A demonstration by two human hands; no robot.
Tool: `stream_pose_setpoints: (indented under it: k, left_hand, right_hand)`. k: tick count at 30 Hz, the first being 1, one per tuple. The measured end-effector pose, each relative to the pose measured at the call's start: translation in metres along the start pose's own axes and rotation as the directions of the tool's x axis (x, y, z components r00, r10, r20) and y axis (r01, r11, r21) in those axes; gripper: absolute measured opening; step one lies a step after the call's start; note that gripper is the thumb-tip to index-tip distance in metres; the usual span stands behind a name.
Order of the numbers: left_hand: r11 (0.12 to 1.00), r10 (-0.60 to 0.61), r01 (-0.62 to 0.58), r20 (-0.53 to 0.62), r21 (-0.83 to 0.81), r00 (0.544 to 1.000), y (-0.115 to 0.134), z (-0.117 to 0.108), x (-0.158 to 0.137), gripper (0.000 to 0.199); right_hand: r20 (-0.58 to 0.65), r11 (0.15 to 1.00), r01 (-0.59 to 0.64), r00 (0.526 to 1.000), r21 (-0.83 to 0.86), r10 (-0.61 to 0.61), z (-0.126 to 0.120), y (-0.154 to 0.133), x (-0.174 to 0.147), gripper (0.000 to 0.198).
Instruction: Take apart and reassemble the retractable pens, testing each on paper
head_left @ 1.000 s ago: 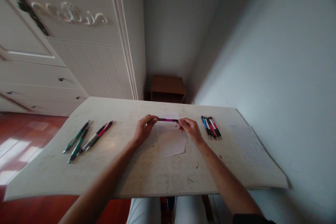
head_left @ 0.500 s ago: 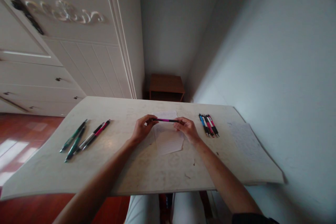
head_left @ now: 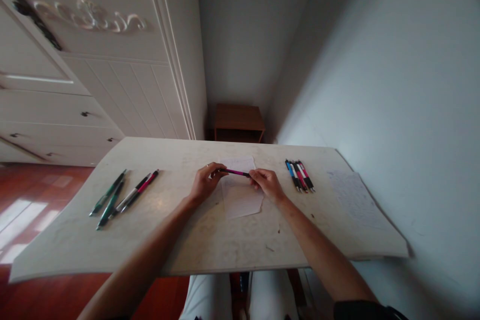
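Observation:
A purple and black pen [head_left: 236, 172] is stretched sideways between my two hands, above a torn sheet of paper [head_left: 242, 200]. My left hand [head_left: 205, 179] pinches its left end, and a ring shows on one finger. The pen's right end is gripped by the fingers of my right hand [head_left: 267, 183], which hide the tip. Right of that hand, several pens [head_left: 300, 176] in blue, white and pink with black grips lie side by side in a row. Over on the left are two green pens [head_left: 109, 197], a silver pen [head_left: 131, 195] and a pink and black pen [head_left: 144, 187].
Everything lies on a whitish table [head_left: 180, 240]. A written-on sheet [head_left: 352, 195] is near its right edge, beside the wall [head_left: 423, 125]. A white cabinet [head_left: 123, 90] stands at the left, and a small brown wooden unit [head_left: 240, 116] beyond the far edge.
The pen has tilted slightly, its right end now lower than its left. My right fingers have closed further around that end. The view has shifted a little.

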State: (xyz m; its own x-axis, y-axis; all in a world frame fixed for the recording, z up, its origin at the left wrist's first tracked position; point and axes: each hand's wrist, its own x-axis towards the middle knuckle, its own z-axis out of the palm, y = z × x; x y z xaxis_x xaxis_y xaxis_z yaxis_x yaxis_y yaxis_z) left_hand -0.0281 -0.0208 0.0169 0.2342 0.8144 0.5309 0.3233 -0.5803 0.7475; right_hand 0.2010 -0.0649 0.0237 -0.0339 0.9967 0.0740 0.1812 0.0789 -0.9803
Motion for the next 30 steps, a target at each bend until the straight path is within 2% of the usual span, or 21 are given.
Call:
stream_pose_setpoints:
  k: [4,9,14,18,21,26,28,30]
  left_hand:
    - [0.997,0.067,-0.068,0.023,0.046,0.998,0.000,0.000,-0.002,0.021]
    - [0.990,0.105,-0.110,0.065,0.089,0.992,0.000,-0.001,-0.006,0.018]
    - [0.987,0.060,-0.074,0.107,0.141,0.992,0.005,-0.004,-0.007,0.024]
    - [0.988,-0.033,0.013,0.126,0.154,0.991,0.007,-0.007,-0.006,0.040]
    - [0.987,-0.096,0.077,0.129,0.144,0.987,0.007,-0.009,-0.005,0.050]
    - [0.998,-0.068,0.069,0.183,0.004,0.981,0.002,-0.008,-0.002,0.041]
    - [0.999,-0.041,0.045,0.141,-0.030,0.989,0.000,-0.005,-0.001,0.050]
    - [0.999,-0.012,0.014,0.074,-0.032,0.997,-0.001,-0.003,0.001,0.043]
  right_hand:
    - [-0.073,0.998,0.029,0.997,-0.063,-0.033,0.001,0.001,-0.001,0.042]
    - [-0.098,0.976,0.153,0.981,-0.155,-0.170,0.002,0.003,-0.003,0.039]
    - [-0.081,0.951,0.223,0.966,-0.216,-0.245,0.004,0.002,-0.007,0.035]
    - [-0.092,0.934,0.255,0.954,-0.248,-0.285,0.009,0.001,-0.008,0.029]
    - [-0.090,0.944,0.255,0.956,-0.209,-0.278,0.010,0.000,-0.006,0.029]
    - [-0.149,0.981,0.177,0.971,-0.078,-0.187,0.005,-0.001,0.001,0.029]
    - [-0.165,0.987,0.161,0.973,-0.031,-0.163,0.003,0.000,0.003,0.029]
    - [-0.169,0.988,0.152,0.974,-0.018,-0.153,0.001,0.000,0.004,0.029]
